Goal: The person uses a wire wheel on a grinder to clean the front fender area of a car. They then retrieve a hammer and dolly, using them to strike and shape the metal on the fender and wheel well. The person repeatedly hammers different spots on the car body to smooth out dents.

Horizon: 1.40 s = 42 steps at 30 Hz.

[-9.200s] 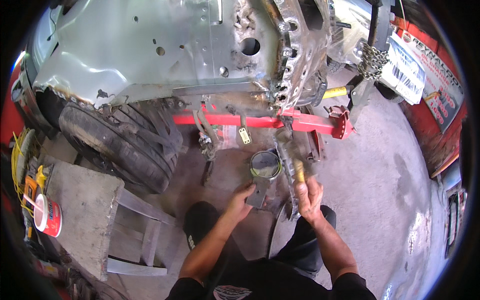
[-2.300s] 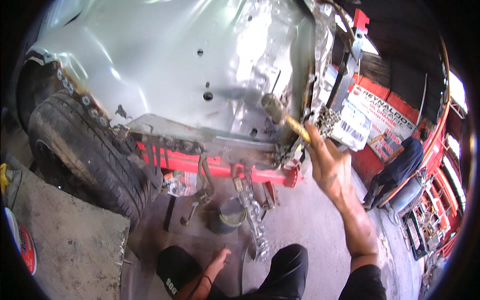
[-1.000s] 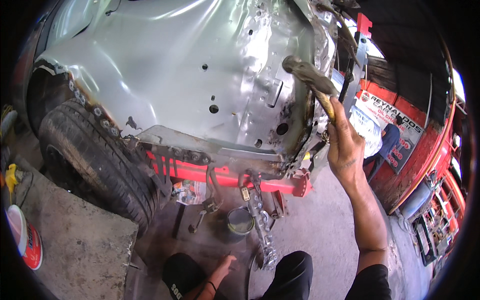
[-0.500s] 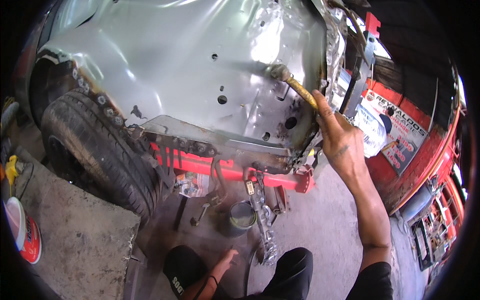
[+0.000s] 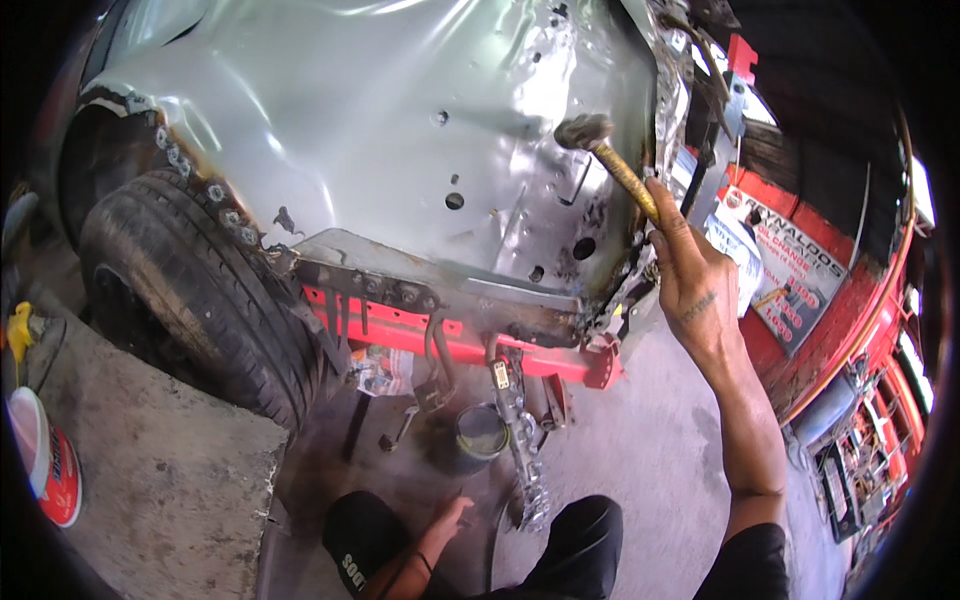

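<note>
Right hand (image 5: 692,285) raised, fingers wrapped tight round the lower end of a brush's yellow-brown handle; holding the brush (image 5: 610,165) angled up and left. Bristle head touching, or sitting just off, the bare grey body panel (image 5: 400,120) near its rear edge, above a dark round hole; exact contact hard to tell. Forearm coming up from the lower right.

Left hand (image 5: 440,525) hanging low between the knees, fingers loosely spread, gripping nothing, hovering just above the stained concrete floor (image 5: 660,450). Nearest things: small dark tin (image 5: 478,436) just above it, chain (image 5: 525,455) hanging just right of the tin.

Panel showing dents, several small holes, rusty scorched lower lip. Red frame beam (image 5: 450,345) running under the sill, clamps and brackets hanging off it. Worn tyre (image 5: 205,300) sitting in the left wheel arch, touching the ground beside a concrete block (image 5: 150,490). Red and white tub (image 5: 45,455) lying at the block's left edge, yellow item (image 5: 18,330) further up, too small to identify. Crumpled printed paper (image 5: 385,368) lying under the beam. Red signboard (image 5: 800,265) and shelving filling the far right, well apart from the work. Black trousers at the bottom edge.
</note>
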{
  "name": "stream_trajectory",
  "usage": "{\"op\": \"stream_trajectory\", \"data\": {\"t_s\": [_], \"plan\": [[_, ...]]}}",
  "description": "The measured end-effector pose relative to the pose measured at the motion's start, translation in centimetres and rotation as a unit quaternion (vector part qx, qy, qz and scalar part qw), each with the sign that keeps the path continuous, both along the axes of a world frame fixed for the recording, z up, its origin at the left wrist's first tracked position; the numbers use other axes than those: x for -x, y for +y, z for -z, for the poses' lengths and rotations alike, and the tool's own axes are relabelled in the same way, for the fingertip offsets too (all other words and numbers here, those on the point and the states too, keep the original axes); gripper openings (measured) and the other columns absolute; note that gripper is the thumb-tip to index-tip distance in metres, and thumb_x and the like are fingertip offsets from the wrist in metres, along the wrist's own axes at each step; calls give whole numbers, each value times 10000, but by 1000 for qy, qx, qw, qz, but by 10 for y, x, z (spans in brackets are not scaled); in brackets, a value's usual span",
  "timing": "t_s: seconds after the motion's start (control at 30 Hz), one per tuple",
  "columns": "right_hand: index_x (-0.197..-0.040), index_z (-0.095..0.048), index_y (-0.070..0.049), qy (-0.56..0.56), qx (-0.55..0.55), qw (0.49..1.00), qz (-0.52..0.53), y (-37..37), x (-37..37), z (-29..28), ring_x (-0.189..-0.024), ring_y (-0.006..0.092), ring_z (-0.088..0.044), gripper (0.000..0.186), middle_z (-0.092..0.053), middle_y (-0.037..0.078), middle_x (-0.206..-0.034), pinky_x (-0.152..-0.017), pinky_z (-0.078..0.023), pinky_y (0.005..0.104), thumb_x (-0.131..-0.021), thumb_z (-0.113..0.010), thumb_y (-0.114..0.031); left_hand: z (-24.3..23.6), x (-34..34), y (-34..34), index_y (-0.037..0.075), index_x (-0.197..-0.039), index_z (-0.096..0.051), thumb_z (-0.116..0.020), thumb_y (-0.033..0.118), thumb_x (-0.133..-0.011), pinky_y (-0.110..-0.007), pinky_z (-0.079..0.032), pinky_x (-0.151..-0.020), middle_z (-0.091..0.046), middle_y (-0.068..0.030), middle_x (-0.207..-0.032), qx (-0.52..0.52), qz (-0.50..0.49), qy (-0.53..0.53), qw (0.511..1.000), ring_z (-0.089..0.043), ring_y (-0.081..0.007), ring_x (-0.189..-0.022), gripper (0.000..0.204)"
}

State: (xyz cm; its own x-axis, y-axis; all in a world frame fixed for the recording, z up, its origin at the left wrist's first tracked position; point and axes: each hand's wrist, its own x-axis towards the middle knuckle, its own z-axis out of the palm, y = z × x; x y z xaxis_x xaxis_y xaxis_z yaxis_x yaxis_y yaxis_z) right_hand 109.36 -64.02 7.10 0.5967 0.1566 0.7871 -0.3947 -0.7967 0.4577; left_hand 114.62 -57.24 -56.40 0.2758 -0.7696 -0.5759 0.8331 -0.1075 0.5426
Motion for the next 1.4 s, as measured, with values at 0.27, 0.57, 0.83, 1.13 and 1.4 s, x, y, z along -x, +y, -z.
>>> {"op": "stream_trajectory", "data": {"t_s": [0.27, 0.57, 0.83, 1.13, 1.4], "plan": [[-1487, -496, -129, 3, -108, 994, -18, -3, -10, 17, -599, 268, -661, 526, -652, 164, -800, -533, -511, 385, -977, -601, -54, 10, 0, 2, 36, -1014, -624, -709, 112, -758, -490, -598, -590, -648, -132, -893, -31, 25, -16, 999, -666, -308, -715, 280], [-1459, -422, 22, -167, -481, 843, -172, 41, -30, 109, -808, 180, -668, 441, -665, 168, -919, -694, -538, 371, -1059, -505, -145, 20, -4, 5, 13, -1040, -630, -668, 108, -797, -468, -612, -616, -655, -139, -892, -8, 38, 4, 999, -684, -322, -721, 263], [-1505, -348, 24, -190, -475, 761, -399, 61, -58, 86, -487, 81, -453, 528, -519, 1, -695, -450, -379, 246, -1077, -515, -238, 19, -2, 19, 34, -1058, -629, -661, 145, -816, -479, -603, -636, -663, -142, -912, 1, 12, 25, 1000, -683, -325, -771, 268], [-1168, -531, -5, -153, -585, 702, -375, 73, -90, 206, -530, 38, -376, 348, -458, -42, -696, -443, -297, 220, -1058, -560, -334, 30, -10, 32, 30, -1130, -619, -656, 155, -818, -459, -596, -739, -650, -151, -1034, -10, 52, 35, 998, -670, -314, -894, 339], [-1031, -483, -55, -181, -634, 614, -434, 99, -126, 161, -541, 40, -387, 371, -439, -42, -676, -460, -332, 235, -1082, -484, -423, 10, -8, 40, 4, -1201, -576, -651, 142, -828, -491, -606, -743, -634, -181, -1040, -48, 36, 11, 998, -664, -365, -878, 405]]}}
